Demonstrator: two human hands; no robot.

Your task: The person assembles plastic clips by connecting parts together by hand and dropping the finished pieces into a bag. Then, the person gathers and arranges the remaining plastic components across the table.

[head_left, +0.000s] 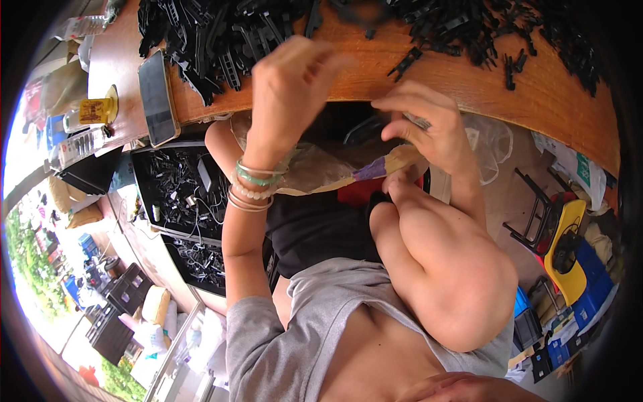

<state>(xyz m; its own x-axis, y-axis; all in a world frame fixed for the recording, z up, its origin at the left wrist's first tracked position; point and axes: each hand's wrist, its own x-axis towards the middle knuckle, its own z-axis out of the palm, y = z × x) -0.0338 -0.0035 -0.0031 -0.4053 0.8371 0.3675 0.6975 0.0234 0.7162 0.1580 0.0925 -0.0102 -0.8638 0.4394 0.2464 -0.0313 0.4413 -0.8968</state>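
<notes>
My left hand (291,90), with bracelets on its wrist, is raised at the front edge of the wooden table, beside a heap of long black plastic parts (214,33). Motion smears its fingers, so I cannot see whether they hold anything. My right hand (435,124) hovers just off the table edge with thumb and forefinger apart and no part visible between them. Below both hands a clear plastic bag (321,167) with a tan and purple edge spreads over my lap. A second heap of smaller black parts (449,30) lies at the far right.
A few loose black clips (405,63) lie near the edge of the wooden table (355,67). At the left are a phone (157,100) and a yellow box (97,110). Black crates (181,181) of parts stand below. A yellow stool (566,251) is at the right.
</notes>
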